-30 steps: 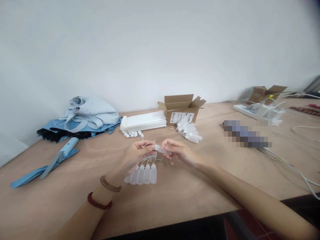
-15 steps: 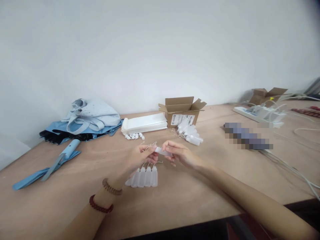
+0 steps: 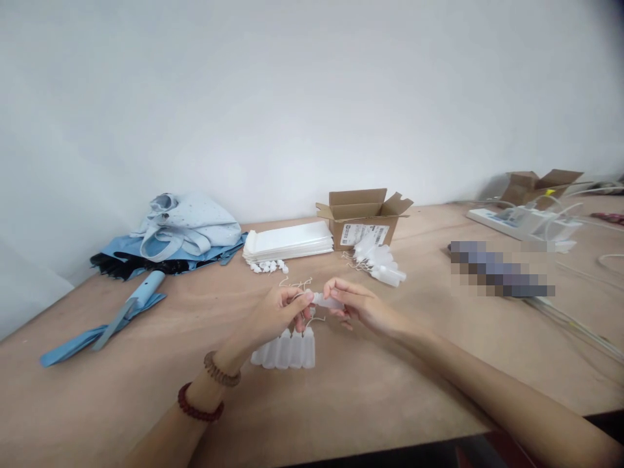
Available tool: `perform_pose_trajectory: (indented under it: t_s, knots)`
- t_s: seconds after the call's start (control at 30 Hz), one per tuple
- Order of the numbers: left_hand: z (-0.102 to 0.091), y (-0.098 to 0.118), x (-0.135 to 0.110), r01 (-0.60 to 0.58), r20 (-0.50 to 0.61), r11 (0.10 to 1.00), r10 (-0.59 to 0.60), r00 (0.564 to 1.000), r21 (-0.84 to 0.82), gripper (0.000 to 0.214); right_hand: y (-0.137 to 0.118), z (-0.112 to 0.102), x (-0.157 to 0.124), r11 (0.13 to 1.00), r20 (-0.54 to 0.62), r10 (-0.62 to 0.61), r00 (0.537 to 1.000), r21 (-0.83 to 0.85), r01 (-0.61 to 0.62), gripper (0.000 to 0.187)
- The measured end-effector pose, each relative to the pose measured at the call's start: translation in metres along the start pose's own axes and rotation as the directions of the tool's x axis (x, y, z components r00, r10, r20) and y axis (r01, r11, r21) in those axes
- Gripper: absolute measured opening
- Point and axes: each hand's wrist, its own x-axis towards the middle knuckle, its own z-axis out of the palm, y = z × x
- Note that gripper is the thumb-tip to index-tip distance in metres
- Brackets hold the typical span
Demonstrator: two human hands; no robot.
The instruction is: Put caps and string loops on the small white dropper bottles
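Note:
Between my two hands a small translucent plastic bottle [image 3: 327,301] lies on its side above the table. My right hand [image 3: 361,305] is closed around its body. My left hand [image 3: 280,313] pinches its top end between thumb and fingers, which hide that end, and thin pale cords stick out by the fingertips. Just below my hands, several similar bottles [image 3: 287,352] lie side by side in a row with cords at their tops. A loose pile of more bottles [image 3: 383,261] with cords lies beyond my right hand. Small white pieces [image 3: 269,266] lie beyond my left hand.
Behind stand a stack of flat white packets [image 3: 292,238] and an opened cardboard box [image 3: 363,224]. A blue umbrella [image 3: 146,289] and a pale cloth bag [image 3: 195,224] lie left. A power strip [image 3: 502,222], cables and a pixelated object [image 3: 500,268] are on the right.
The whole view has shifted slightly, so things appear a little further right. Both hands keep hold of the bottle, with my left fingertips pressed closer over its top end.

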Motion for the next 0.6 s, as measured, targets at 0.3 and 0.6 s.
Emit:
perform_pose_trajectory:
  t_s: [0.3, 0.6]
  knots:
    - [0.002, 0.000, -0.002, -0.060, -0.021, 0.998, 0.060, 0.998, -0.021, 0.034, -0.003, 0.000, -0.003, 0.999, 0.026, 0.005, 1.000, -0.035, -0.004, 0.024]
    - [0.007, -0.001, 0.001, 0.040, -0.014, 0.994, -0.042, 0.999, -0.101, 0.045, -0.007, 0.002, -0.005, 0.961, -0.032, -0.078, 0.996, -0.270, 0.067, 0.023]
